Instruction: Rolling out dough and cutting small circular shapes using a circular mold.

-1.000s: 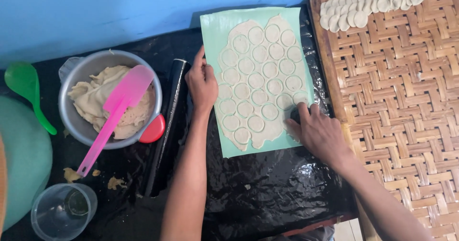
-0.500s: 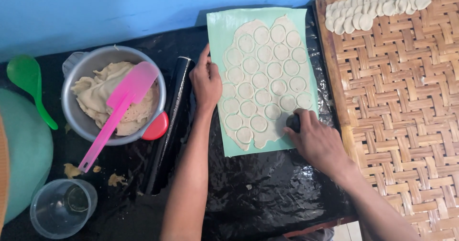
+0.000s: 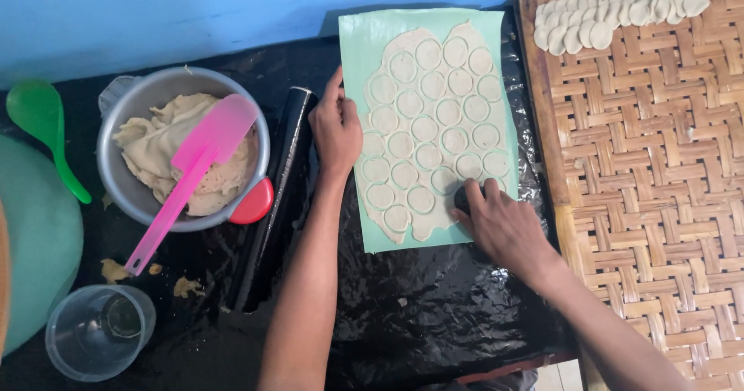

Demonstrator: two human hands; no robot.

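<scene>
A rolled sheet of pale dough [image 3: 434, 120] marked with several cut circles lies on a light green mat [image 3: 353, 50]. My right hand [image 3: 504, 224] presses a small dark round cutter [image 3: 463, 199] into the dough near the mat's lower right edge. My left hand [image 3: 335, 127] rests flat on the mat's left edge, holding nothing. A black rolling pin [image 3: 275, 197] lies just left of that hand.
A metal bowl [image 3: 128, 186] holds dough and a pink spatula [image 3: 194, 174], with a red lid [image 3: 254, 203] beside it. A woven bamboo tray [image 3: 643, 174] at right carries cut dough rounds [image 3: 620, 11]. A clear cup [image 3: 97, 333], green spoon [image 3: 46, 127] and green bowl [image 3: 31, 244] sit left.
My right hand has shifted the cutter a little left along the bottom of the dough sheet. My left hand stays on the mat's edge.
</scene>
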